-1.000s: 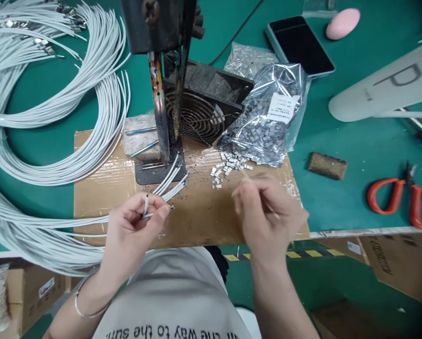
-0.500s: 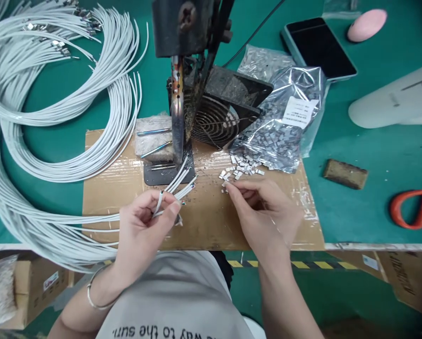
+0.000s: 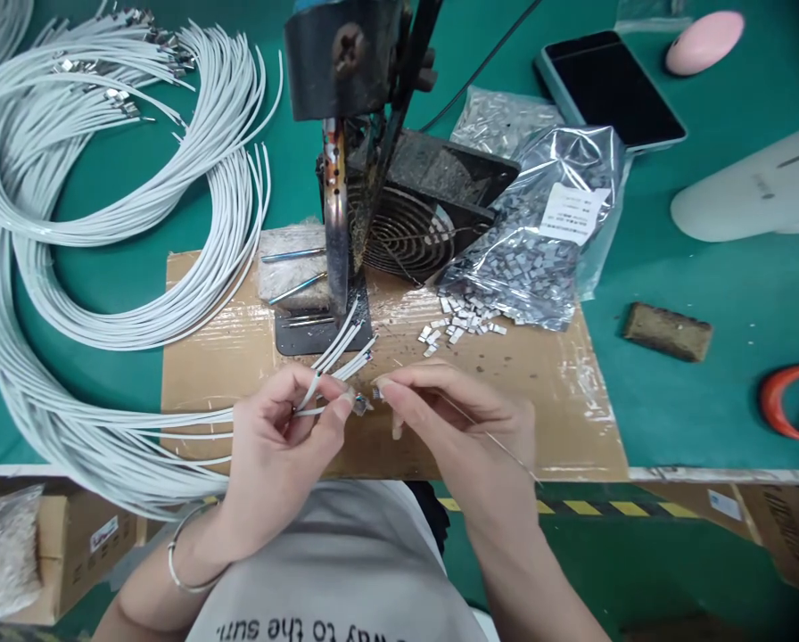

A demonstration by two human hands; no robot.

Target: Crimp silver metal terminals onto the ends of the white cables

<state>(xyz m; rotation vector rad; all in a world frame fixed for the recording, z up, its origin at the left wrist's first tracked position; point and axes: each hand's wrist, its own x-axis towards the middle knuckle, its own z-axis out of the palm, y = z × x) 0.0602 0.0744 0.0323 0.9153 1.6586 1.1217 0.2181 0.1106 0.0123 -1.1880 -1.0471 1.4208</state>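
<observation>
My left hand (image 3: pixel 275 450) is closed in a pinch on the end of a white cable (image 3: pixel 172 419) that runs off to the left. My right hand (image 3: pixel 463 428) is closed too, its thumb and forefinger pinching a small metal terminal (image 3: pixel 377 390) right at the cable's tip. A thin wire (image 3: pixel 499 441) runs back over that hand. Both hands meet above the taped cardboard sheet (image 3: pixel 560 392). Several more cable ends (image 3: pixel 346 348) lie just beyond my fingers. A loose heap of metal terminals (image 3: pixel 459 323) spills from a clear bag (image 3: pixel 539 241).
A soldering stand with a dark fan (image 3: pixel 413 214) rises behind the hands. Bundles of white cables (image 3: pixel 105 178) loop at the left. A phone (image 3: pixel 606 85), a pink object (image 3: pixel 704 40), a brown block (image 3: pixel 667 332) and orange scissors (image 3: pixel 794 401) lie on the green table. Cardboard boxes (image 3: pixel 71 544) sit below left.
My right hand has moved left from the terminal heap to the cable tip held by my left hand. The view has shifted slightly.
</observation>
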